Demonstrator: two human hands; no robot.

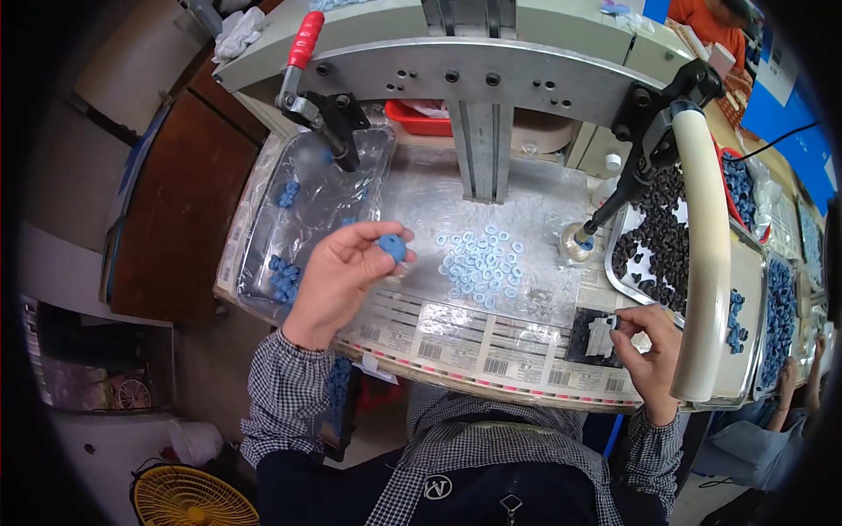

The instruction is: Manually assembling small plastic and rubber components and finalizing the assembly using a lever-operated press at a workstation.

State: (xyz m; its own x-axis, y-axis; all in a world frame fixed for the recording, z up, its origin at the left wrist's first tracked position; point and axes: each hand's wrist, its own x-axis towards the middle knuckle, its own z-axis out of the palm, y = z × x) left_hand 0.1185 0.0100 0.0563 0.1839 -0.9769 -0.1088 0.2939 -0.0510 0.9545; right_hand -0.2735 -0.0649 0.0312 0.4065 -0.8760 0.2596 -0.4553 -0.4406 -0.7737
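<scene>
My left hand [338, 276] is raised over the bench, with thumb and fingers pinching a small rounded blue part [392, 248]. Just to its right lies a loose pile of light blue oval rings [481, 265] on a plastic-covered plate. My right hand [651, 349] is at the bench's front right, thumb and forefinger closed at the right end of a small whitish block [601, 337]. That block rests on a black pad [579, 334]. What the right fingertips hold, if anything, is too small to make out.
A metal press frame [491, 70] spans the bench, with a red-handled clamp [303, 44] and a long cream-coloured handle [703, 254]. Left stands a plastic-lined tray [254, 254] with blue parts; right, a tray of black pieces [653, 228]. Another person's hand [788, 381] shows far right.
</scene>
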